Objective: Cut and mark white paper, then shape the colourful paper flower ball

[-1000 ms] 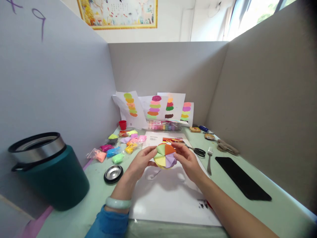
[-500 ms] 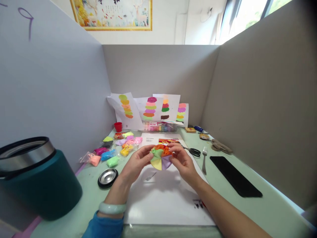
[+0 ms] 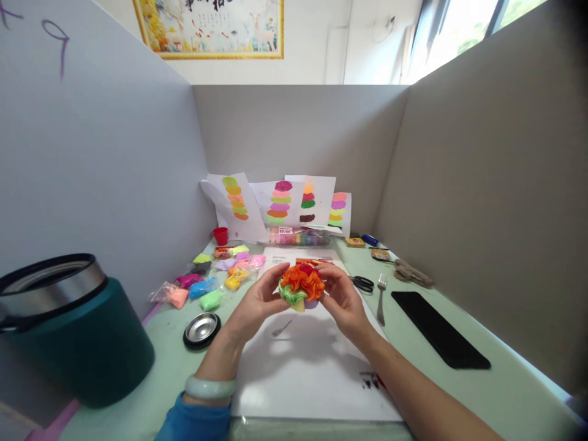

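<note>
A small ruffled piece, orange with red, light green, yellow and purple parts, is held up above a white board. My left hand pinches its left side between thumb and fingers. On its right side, my right hand grips it the same way. The orange ruffles face up toward the camera, and the yellow and purple parts show at the bottom edge. Its underside is hidden.
Left: a teal flask, its lid, bagged clay packs, a red cup. Right: scissors, a fork, a black strip, a grey cloth. Behind: painted sheets. Grey partitions surround the table.
The ruffled piece has been tilted in both hands, so its orange ruffles now face the camera where the green, yellow and purple sections showed before. The view has shifted slightly.
</note>
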`<action>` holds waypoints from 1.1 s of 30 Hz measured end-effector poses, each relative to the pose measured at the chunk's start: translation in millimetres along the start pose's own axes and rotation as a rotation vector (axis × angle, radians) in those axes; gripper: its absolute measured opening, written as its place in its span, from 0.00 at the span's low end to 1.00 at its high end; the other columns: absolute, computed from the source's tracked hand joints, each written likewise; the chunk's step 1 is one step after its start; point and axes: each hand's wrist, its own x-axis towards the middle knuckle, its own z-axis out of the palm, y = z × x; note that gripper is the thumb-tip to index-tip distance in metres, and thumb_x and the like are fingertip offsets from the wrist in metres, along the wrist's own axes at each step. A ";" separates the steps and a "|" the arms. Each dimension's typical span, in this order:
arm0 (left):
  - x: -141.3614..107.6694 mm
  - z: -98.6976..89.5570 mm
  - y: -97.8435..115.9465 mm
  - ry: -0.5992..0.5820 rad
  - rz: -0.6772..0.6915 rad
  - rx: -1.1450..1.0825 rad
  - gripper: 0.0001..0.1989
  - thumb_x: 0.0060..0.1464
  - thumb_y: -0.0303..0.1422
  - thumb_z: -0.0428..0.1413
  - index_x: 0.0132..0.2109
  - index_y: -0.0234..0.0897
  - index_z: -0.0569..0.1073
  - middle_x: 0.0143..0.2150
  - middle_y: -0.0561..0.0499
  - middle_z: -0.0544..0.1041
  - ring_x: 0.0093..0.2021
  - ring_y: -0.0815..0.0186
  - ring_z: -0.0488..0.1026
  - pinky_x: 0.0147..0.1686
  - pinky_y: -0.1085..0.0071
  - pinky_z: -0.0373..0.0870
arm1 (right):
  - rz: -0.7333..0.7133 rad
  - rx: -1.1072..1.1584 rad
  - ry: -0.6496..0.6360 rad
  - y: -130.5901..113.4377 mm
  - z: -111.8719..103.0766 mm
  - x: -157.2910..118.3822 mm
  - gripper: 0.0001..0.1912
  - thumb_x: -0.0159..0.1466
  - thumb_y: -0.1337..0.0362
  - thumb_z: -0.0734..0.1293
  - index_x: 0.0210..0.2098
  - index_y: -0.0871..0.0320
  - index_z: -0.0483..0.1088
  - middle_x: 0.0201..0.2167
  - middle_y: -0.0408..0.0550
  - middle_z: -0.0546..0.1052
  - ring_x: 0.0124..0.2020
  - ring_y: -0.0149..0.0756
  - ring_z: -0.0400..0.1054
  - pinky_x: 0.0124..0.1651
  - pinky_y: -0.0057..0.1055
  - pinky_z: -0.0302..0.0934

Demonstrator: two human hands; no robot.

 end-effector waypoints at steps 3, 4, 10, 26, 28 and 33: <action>0.2 2.0 -0.6 -0.008 0.027 0.008 0.32 0.46 0.29 0.64 0.58 0.44 0.66 0.61 0.44 0.64 0.59 0.50 0.61 0.50 0.62 0.66 | -0.048 -0.065 -0.022 0.5 -0.4 -1.8 0.18 0.63 0.66 0.62 0.53 0.51 0.61 0.53 0.54 0.62 0.56 0.45 0.60 0.52 0.44 0.63; 0.2 2.5 -1.0 -0.006 0.037 0.013 0.32 0.46 0.29 0.64 0.58 0.44 0.66 0.61 0.44 0.64 0.60 0.50 0.61 0.51 0.61 0.65 | -0.071 -0.100 -0.023 0.5 -0.7 -2.6 0.18 0.63 0.67 0.62 0.52 0.50 0.62 0.53 0.54 0.62 0.57 0.45 0.59 0.53 0.45 0.62; 0.2 2.9 -1.6 0.027 0.017 0.064 0.35 0.48 0.28 0.62 0.62 0.46 0.60 0.64 0.45 0.60 0.61 0.51 0.59 0.55 0.59 0.63 | -0.242 -0.380 -0.039 -4.9 -2.7 -7.2 0.17 0.61 0.74 0.62 0.47 0.50 0.65 0.48 0.51 0.64 0.54 0.43 0.60 0.58 0.50 0.55; -3.4 2.0 1.8 0.055 -0.007 0.008 0.34 0.51 0.36 0.61 0.63 0.40 0.58 0.61 0.41 0.64 0.61 0.51 0.61 0.58 0.56 0.57 | -0.552 -0.609 -0.183 -10.5 6.8 -8.8 0.23 0.56 0.82 0.59 0.45 0.53 0.67 0.43 0.50 0.68 0.48 0.40 0.64 0.50 0.43 0.64; -3.6 1.5 3.2 0.048 0.001 0.015 0.36 0.48 0.32 0.63 0.63 0.41 0.59 0.59 0.41 0.66 0.59 0.51 0.62 0.57 0.56 0.59 | -0.559 -0.596 -0.201 -11.7 7.0 -8.8 0.23 0.56 0.82 0.59 0.45 0.54 0.66 0.43 0.50 0.69 0.47 0.40 0.64 0.50 0.44 0.64; -3.3 1.1 3.9 0.004 0.043 -0.006 0.38 0.44 0.28 0.65 0.62 0.44 0.60 0.60 0.43 0.65 0.59 0.51 0.61 0.56 0.57 0.60 | -0.558 -0.558 -0.195 -12.6 5.4 -10.1 0.24 0.55 0.82 0.60 0.47 0.54 0.66 0.42 0.51 0.70 0.46 0.40 0.65 0.50 0.46 0.63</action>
